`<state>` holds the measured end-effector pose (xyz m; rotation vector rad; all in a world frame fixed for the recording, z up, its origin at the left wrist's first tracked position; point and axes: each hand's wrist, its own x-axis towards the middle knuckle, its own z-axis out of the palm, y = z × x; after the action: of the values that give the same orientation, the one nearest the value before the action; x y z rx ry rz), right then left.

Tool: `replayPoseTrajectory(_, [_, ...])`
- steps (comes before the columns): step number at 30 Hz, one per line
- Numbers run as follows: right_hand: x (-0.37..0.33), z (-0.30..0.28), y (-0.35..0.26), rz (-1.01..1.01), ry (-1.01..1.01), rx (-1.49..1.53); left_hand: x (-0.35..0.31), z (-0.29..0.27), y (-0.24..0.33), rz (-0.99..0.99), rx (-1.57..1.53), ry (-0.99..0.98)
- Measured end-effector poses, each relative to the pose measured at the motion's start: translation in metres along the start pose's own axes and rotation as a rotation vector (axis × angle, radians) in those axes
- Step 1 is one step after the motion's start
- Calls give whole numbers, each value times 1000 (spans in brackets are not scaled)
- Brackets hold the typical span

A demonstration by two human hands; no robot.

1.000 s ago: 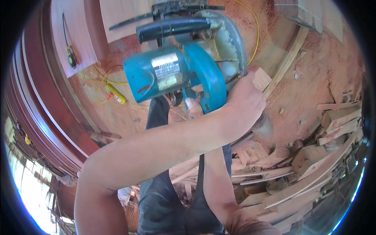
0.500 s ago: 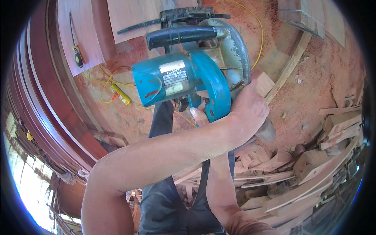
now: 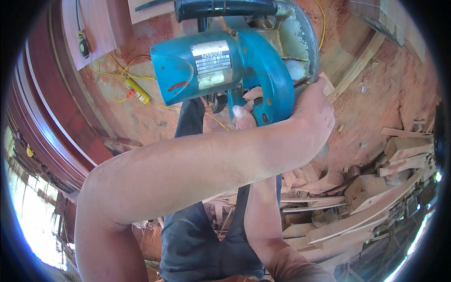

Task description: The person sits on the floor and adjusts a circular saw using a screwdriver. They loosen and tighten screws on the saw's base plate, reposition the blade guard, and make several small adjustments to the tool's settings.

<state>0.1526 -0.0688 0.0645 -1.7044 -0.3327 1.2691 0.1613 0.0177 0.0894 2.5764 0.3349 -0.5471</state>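
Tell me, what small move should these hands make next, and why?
Perhaps bring the left hand to the black handle of the saw: no hand is on it, the left hand sits beside the metal guard, and the right hand holds the blue handle.

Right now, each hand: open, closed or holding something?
Left hand: by the metal guard; grip hidden, cannot tell.
Right hand: closed around the blue saw handle.

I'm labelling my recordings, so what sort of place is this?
Probably a woodworking shop: there's a teal, cylindrical-bodied power saw, a heap of pale, angular wooden offcuts, and a yellow rectangular power strip on reddish, dusty ground.
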Motion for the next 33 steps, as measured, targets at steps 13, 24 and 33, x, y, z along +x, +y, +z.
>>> replayPoseTrajectory(13, [-8, -2, -8, -3, -16, -12, -3, -4, 2, -7, -61, 18])
replayPoseTrajectory(24, [-1, 1, -10, -29, -25, 29, -3, -16, -6, 4, -34, 32])
replayPoseTrajectory(33, [-4, 1, -7, -38, -21, 7, -12, -9, 4, -12, -25, 9])
